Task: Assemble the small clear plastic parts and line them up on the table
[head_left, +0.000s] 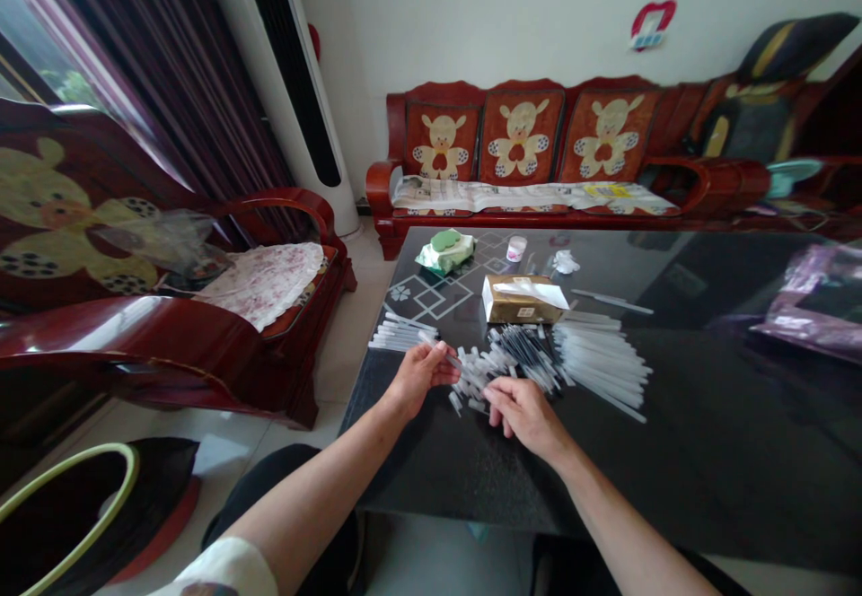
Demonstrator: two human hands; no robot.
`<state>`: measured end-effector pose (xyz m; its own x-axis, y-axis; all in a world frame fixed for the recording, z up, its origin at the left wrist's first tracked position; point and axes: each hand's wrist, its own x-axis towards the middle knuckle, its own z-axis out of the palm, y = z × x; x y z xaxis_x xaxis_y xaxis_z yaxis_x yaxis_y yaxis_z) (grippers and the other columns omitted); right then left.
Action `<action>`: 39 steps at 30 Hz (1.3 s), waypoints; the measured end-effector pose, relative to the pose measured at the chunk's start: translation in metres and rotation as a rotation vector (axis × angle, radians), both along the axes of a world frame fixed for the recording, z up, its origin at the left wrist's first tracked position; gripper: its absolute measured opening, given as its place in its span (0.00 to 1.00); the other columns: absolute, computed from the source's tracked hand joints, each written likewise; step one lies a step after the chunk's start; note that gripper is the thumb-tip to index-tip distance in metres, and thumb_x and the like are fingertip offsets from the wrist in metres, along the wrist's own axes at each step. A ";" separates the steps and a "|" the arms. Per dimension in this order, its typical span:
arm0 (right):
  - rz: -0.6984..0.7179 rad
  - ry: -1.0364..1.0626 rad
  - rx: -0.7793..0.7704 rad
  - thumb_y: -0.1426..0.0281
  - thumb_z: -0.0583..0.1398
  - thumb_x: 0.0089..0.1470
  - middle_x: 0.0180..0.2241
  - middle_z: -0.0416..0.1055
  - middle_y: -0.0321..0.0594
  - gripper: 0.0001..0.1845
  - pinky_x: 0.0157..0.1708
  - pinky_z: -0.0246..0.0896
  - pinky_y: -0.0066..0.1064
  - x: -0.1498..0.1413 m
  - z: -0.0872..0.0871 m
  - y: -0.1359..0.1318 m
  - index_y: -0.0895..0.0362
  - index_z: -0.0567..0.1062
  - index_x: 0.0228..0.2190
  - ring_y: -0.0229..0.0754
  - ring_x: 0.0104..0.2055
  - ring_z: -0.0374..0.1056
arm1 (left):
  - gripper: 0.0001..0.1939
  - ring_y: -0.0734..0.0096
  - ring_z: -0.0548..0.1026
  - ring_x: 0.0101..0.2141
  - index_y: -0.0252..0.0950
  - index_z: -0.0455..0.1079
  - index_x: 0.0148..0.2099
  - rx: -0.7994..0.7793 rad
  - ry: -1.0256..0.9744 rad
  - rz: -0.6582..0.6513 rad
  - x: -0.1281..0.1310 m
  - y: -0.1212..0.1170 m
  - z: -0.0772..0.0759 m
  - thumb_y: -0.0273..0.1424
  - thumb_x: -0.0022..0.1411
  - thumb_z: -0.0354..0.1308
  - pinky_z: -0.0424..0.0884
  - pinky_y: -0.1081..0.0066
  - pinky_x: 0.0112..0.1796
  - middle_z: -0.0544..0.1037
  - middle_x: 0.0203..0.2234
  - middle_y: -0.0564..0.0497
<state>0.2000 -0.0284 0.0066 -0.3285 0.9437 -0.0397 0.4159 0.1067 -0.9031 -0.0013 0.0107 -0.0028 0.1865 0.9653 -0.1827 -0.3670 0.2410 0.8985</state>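
Note:
My left hand [423, 375] is closed around a slim translucent pen barrel [431, 341], which points up and away from me to the left. My right hand [522, 412] has its fingertips pinched at the near right edge of a heap of small clear pen caps [479, 366]; whatever is between them is too small to make out. Beyond the right hand lies a bundle of dark, thin pen refills [522, 349]. To the right of those is a fanned stack of whitish pen barrels [599, 358]. Several similar white pens [402, 334] rest in a row past my left hand.
On the dark glossy table [707, 434] stand a tissue box [522, 309], a green wipes pack [444, 253], a small white cup [516, 249] and a crumpled tissue [566, 261]. Purple plastic packaging [808, 309] lies far right. A wooden armchair [296, 372] stands left, near a bin [131, 488].

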 end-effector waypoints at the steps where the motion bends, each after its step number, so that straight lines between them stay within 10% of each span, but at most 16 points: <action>1: 0.005 0.007 -0.010 0.62 0.53 0.58 0.18 0.71 0.34 0.17 0.16 0.53 0.23 -0.001 0.000 0.000 0.58 0.73 0.26 0.32 0.14 0.60 | 0.20 0.72 0.77 0.24 0.29 0.71 0.35 0.005 0.001 0.000 0.000 0.000 0.000 0.44 0.56 0.62 0.74 0.73 0.29 0.77 0.24 0.47; 13: -0.165 -0.216 0.118 0.64 0.55 0.53 0.19 0.71 0.36 0.13 0.20 0.55 0.26 0.046 0.009 0.015 0.57 0.74 0.24 0.36 0.18 0.64 | 0.12 0.74 0.76 0.23 0.28 0.69 0.34 0.001 -0.077 0.336 -0.035 0.026 0.013 0.35 0.62 0.59 0.75 0.75 0.28 0.76 0.22 0.48; 21: -0.506 -0.785 0.283 0.64 0.56 0.52 0.24 0.75 0.44 0.12 0.23 0.49 0.30 0.074 0.011 0.022 0.54 0.77 0.24 0.46 0.27 0.70 | 0.15 0.75 0.76 0.24 0.28 0.72 0.36 0.025 -0.056 0.134 -0.020 0.015 0.009 0.38 0.59 0.62 0.75 0.75 0.30 0.78 0.25 0.46; 26: -0.328 -0.396 0.258 0.59 0.52 0.58 0.21 0.73 0.40 0.19 0.25 0.56 0.29 0.049 0.007 0.016 0.56 0.77 0.28 0.41 0.24 0.69 | 0.19 0.75 0.76 0.26 0.28 0.74 0.37 0.064 -0.027 -0.072 -0.001 0.000 0.007 0.42 0.58 0.62 0.73 0.75 0.32 0.77 0.25 0.47; 32: 0.005 0.168 -0.137 0.52 0.52 0.58 0.22 0.73 0.40 0.24 0.18 0.58 0.26 0.004 -0.006 0.002 0.59 0.73 0.28 0.37 0.19 0.68 | 0.21 0.74 0.75 0.26 0.28 0.76 0.39 0.181 0.058 -0.308 0.020 -0.018 0.012 0.43 0.56 0.63 0.72 0.73 0.33 0.77 0.27 0.46; 39: 0.063 0.305 -0.279 0.54 0.56 0.56 0.18 0.71 0.36 0.23 0.12 0.46 0.21 0.004 -0.006 0.001 0.63 0.74 0.31 0.29 0.12 0.58 | 0.23 0.74 0.74 0.25 0.30 0.73 0.44 0.223 0.155 -0.202 0.007 -0.009 0.015 0.45 0.55 0.63 0.72 0.73 0.29 0.76 0.27 0.49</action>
<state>0.2038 -0.0276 0.0008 -0.4216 0.8882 -0.1828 0.1251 -0.1427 -0.9818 0.0059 0.0015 0.0119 0.3643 0.9312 -0.0118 -0.1872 0.0856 0.9786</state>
